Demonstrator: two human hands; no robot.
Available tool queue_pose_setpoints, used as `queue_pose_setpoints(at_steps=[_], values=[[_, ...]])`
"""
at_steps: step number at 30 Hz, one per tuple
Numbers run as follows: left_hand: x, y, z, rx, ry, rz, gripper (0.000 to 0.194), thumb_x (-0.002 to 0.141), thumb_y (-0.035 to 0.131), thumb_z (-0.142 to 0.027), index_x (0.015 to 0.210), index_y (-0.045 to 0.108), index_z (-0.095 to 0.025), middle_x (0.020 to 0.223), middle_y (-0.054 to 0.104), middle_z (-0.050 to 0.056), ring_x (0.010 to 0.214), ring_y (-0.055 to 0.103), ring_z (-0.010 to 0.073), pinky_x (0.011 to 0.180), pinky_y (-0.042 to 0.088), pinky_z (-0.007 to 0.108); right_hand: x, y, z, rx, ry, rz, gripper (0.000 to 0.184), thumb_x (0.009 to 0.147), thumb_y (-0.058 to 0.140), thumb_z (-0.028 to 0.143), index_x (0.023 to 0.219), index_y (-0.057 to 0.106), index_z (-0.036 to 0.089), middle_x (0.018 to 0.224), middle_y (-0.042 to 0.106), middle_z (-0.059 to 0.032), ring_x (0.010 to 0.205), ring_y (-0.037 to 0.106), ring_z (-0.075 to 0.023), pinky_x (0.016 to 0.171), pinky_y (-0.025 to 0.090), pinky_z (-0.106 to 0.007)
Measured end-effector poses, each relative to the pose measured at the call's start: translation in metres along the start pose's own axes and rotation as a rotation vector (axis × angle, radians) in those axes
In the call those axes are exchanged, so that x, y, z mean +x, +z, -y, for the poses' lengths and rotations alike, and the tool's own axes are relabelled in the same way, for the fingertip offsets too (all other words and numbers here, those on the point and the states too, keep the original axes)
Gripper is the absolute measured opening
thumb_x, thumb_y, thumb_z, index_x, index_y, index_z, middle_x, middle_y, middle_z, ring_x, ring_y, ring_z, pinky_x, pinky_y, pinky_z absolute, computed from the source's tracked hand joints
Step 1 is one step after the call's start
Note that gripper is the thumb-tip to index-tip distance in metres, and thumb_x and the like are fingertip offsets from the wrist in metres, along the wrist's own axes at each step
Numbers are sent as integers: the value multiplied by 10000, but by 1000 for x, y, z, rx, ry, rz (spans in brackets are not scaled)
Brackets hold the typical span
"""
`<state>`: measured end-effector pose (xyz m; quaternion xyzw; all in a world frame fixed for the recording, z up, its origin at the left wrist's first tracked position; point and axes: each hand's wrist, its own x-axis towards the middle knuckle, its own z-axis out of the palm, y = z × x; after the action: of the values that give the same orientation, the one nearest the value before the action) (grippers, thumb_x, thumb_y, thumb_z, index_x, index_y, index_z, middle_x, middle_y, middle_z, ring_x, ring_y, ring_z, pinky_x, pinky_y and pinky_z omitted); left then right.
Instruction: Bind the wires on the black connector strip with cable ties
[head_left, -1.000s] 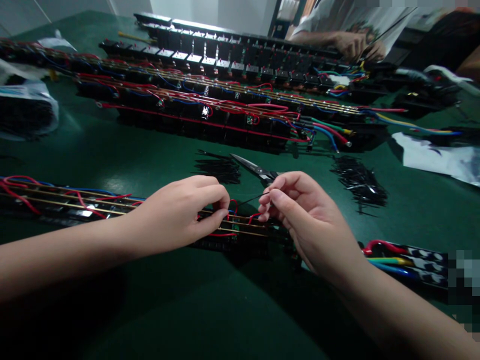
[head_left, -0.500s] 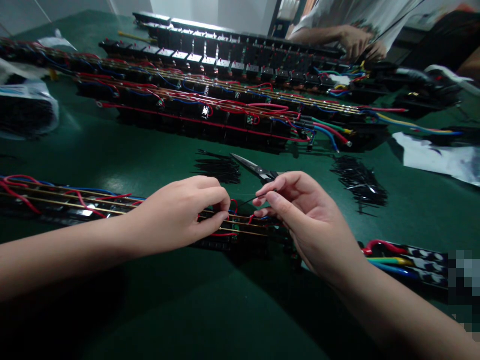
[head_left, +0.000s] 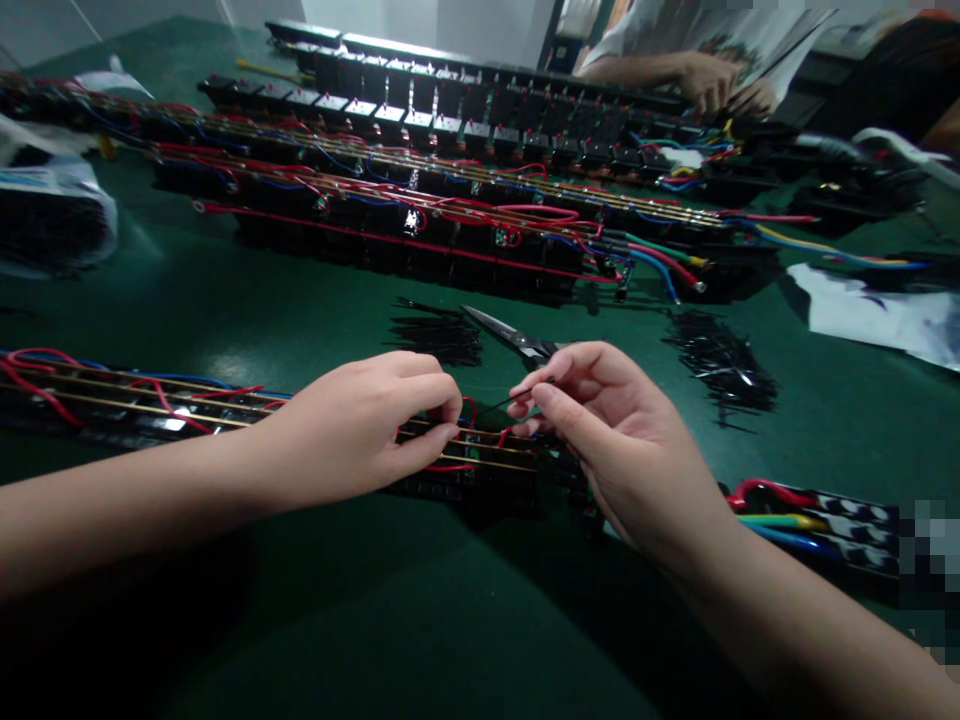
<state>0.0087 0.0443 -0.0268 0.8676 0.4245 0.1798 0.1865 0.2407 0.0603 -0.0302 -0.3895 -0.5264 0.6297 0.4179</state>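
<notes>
Right hand [head_left: 619, 430], lower fingers newly spread, pinches a black strand [head_left: 499, 404] running toward eight o'clock, seemingly regripping; left hand [head_left: 364, 422] curled, hold unclear.

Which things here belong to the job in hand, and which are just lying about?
Likely in the job:
right hand, pinching a black strand
left hand, over the wired strip
scissors, two strand piles

Apparently lying about:
white sheet, right
filled bag, left
wired strips farther back

Shiny metal is seen on scissors [head_left: 510, 337] beyond the right hand [head_left: 607, 420], brassy metal on rods [head_left: 487, 462] beneath the left hand [head_left: 382, 415], glossy plastic on cable ties [head_left: 724, 365] beyond both.
</notes>
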Motion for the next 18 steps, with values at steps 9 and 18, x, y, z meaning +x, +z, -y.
queue_pose_setpoints(at_steps=[9, 18], values=[[0, 0, 0, 1, 0, 2, 110, 970, 565, -206, 886, 633, -184, 872, 632, -17, 805, 587, 132, 710, 422, 252, 0, 0, 2, 6, 25, -9, 110, 904, 724, 173, 896, 627, 225, 828, 703, 36, 701, 666, -72, 676, 579, -171], [1, -1, -1, -4, -5, 18, 121, 971, 553, -208, 879, 627, -183, 864, 631, -14, 796, 585, 134, 703, 418, 254, 0, 2, 4, -39, 40, -12, 134, 872, 753, 213, 880, 620, 230, 823, 677, 31, 684, 649, -88, 682, 593, -211]])
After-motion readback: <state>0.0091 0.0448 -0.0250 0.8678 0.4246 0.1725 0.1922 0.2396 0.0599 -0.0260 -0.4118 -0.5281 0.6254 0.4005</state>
